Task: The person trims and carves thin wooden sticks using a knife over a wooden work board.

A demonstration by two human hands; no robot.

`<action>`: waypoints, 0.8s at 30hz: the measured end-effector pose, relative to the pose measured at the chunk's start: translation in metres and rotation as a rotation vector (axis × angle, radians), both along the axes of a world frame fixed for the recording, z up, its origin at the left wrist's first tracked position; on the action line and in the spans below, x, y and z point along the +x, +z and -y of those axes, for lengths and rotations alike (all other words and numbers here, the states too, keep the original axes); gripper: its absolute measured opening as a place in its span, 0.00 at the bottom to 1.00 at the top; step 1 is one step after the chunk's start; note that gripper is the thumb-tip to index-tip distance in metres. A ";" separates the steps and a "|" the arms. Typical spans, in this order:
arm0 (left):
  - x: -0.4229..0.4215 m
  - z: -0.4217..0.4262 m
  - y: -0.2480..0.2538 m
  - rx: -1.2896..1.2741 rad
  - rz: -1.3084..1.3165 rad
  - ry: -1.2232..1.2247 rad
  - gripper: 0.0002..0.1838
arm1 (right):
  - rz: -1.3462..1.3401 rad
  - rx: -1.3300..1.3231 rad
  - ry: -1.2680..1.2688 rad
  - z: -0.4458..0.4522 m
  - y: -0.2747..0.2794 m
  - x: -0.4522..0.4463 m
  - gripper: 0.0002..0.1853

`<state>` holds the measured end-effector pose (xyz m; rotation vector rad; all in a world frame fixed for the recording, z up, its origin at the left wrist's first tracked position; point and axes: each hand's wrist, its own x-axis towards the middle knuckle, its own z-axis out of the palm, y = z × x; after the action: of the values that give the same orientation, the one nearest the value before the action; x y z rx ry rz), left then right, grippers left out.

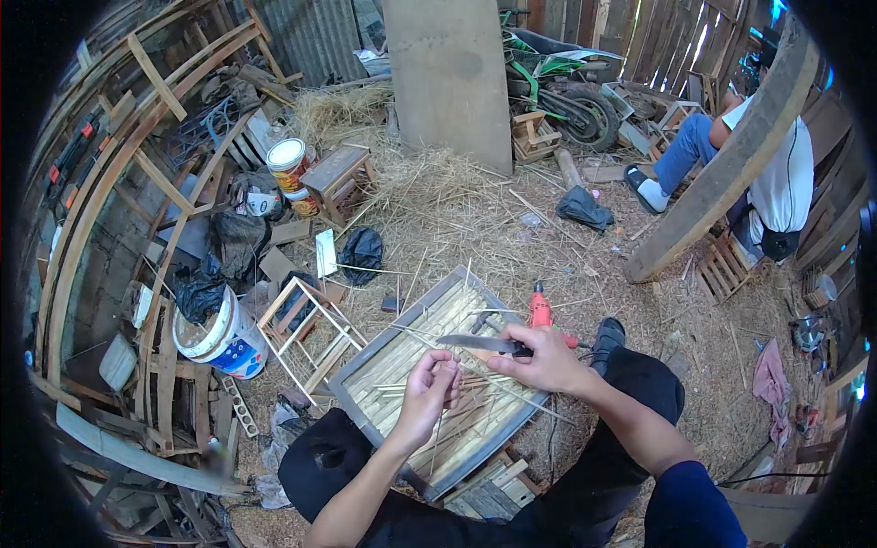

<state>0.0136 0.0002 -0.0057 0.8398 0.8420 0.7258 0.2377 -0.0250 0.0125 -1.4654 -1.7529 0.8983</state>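
Note:
My right hand (541,359) is wrapped round the dark handle of a knife (479,343), its blade pointing left above the panel. My left hand (429,395) is closed, fingertips pinched together near the blade. A thin straw stalk seems to be in that pinch, though the fingers partly hide it. Below both hands a grey-framed panel (350,374), covered with rows of pale split stalks, lies tilted across my lap. Loose stalks (475,388) are scattered over it. A hammer (493,317) rests near its far right edge.
A red power tool (541,312) stands just beyond the panel's right side. To the left are a small wooden frame (294,317) and a white bucket (222,340). Straw (438,196) covers the floor ahead. A seated person (786,173) is behind a slanted post (731,173).

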 end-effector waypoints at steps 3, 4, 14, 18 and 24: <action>0.006 -0.003 0.005 0.046 -0.030 -0.025 0.06 | 0.062 0.083 0.035 -0.008 -0.012 -0.004 0.22; 0.007 -0.002 0.005 0.053 -0.046 -0.040 0.07 | 0.076 0.114 0.039 -0.010 -0.016 -0.007 0.22; 0.022 -0.010 -0.002 0.338 -0.143 -0.044 0.05 | 0.046 0.204 0.101 -0.024 -0.018 -0.015 0.20; 0.023 -0.011 -0.006 0.508 -0.189 -0.062 0.05 | 0.158 0.287 0.109 -0.021 -0.003 -0.009 0.18; 0.024 -0.006 -0.007 0.540 -0.178 -0.071 0.06 | 0.193 0.326 0.074 -0.015 -0.008 -0.005 0.18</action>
<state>0.0374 0.0064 -0.0129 1.4266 0.7774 0.8385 0.2326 -0.0095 0.0049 -1.3126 -1.9961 0.4872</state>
